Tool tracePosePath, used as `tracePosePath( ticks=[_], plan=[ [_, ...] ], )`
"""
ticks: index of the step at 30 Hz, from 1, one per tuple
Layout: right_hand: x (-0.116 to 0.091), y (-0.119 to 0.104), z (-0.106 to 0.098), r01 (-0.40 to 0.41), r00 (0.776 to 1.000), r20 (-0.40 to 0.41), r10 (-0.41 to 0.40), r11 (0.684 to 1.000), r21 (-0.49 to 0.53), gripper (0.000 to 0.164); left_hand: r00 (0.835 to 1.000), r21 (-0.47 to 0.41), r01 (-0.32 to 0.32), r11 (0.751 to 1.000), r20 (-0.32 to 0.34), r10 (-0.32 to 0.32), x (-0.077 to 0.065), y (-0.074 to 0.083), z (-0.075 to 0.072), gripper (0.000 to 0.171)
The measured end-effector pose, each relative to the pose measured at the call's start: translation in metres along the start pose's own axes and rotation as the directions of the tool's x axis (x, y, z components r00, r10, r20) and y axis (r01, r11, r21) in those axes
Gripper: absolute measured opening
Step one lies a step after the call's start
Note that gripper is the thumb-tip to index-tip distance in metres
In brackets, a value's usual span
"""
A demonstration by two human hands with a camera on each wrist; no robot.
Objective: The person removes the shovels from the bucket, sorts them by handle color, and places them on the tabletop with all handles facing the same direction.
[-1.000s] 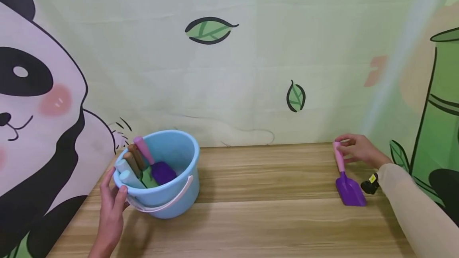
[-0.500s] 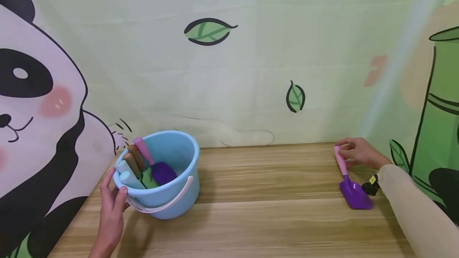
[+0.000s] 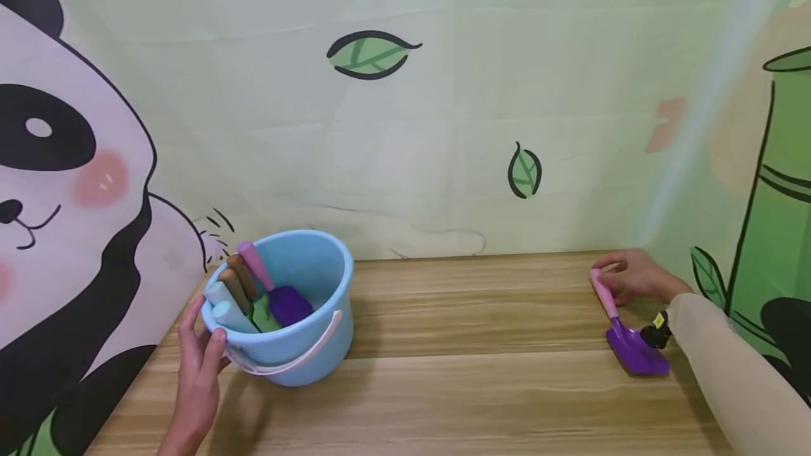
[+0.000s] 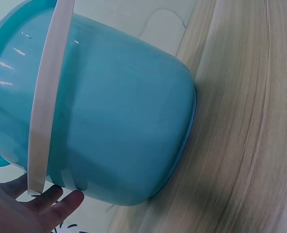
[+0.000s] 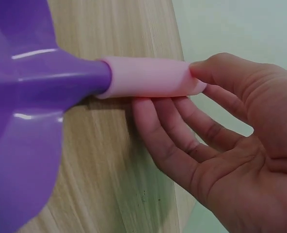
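At the left stands a light blue bucket (image 3: 304,357) with a pale bail handle (image 3: 298,359). My left hand (image 3: 198,371) rests against its left side, fingers spread along the outer wall by the rim; the left wrist view shows the fingertips (image 4: 73,200) touching the wall near the bail. On the right, my right hand (image 3: 636,276) pinches the end of the pink handle of a purple toy shovel (image 3: 633,352). In the right wrist view the thumb (image 5: 221,70) lies on top of the handle (image 5: 151,76) with fingers beneath; the blade is close over the table.
Inside the bucket lean another purple shovel (image 3: 289,306) with a pink handle, two brown handles (image 3: 234,290), two light blue handles (image 3: 232,317) and a green piece (image 3: 265,314). Behind the wooden table (image 3: 456,400) hangs a printed cloth (image 3: 431,181) with a panda and leaves.
The shovel's blade has swung to the right and towards me, tilting onto its side. My right hand has lowered slightly with the handle. Left hand and bucket have stayed in place.
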State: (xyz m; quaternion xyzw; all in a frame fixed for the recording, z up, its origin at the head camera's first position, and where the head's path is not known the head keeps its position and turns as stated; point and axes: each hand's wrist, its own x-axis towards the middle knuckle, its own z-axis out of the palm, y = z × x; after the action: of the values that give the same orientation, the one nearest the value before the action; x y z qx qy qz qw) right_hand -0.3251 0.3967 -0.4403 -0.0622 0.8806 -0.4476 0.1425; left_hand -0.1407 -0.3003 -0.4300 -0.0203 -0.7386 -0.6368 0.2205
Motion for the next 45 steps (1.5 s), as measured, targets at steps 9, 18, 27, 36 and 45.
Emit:
tracePosePath(
  ticks=[9, 18, 27, 36, 45],
  plan=[
    [0.0034, 0.0057, 0.0001, -0.041, 0.998, 0.046, 0.039, 0.999, 0.031, 0.045, 1.000, -0.013, -0.020, 1.000, 0.008, 0.020, 0.0008, -0.0008, -0.0010, 0.061],
    [0.0011, 0.0033, 0.0026, -0.058, 0.996, 0.071, 0.055, 0.997, 0.046, 0.046, 1.000, 0.042, 0.002, 0.999, 0.004, -0.002, 0.0004, -0.0021, -0.0020, 0.061],
    [-0.0027, 0.0026, 0.0026, -0.039, 0.996, 0.077, 0.033, 0.996, 0.075, 0.048, 0.999, 0.022, 0.033, 0.999, 0.018, -0.033, 0.0005, -0.0045, -0.0036, 0.061],
    [-0.0034, 0.0034, 0.0023, -0.034, 0.996, 0.090, 0.025, 0.995, 0.097, 0.050, 0.999, 0.027, 0.041, 0.999, 0.018, -0.041, -0.0001, -0.0058, -0.0047, 0.061],
    [-0.0029, 0.0060, 0.0016, -0.040, 0.995, 0.093, 0.031, 0.994, 0.099, 0.049, 1.000, 0.032, 0.009, 0.999, 0.011, -0.010, 0.0011, -0.0047, -0.0025, 0.061]
  ],
)
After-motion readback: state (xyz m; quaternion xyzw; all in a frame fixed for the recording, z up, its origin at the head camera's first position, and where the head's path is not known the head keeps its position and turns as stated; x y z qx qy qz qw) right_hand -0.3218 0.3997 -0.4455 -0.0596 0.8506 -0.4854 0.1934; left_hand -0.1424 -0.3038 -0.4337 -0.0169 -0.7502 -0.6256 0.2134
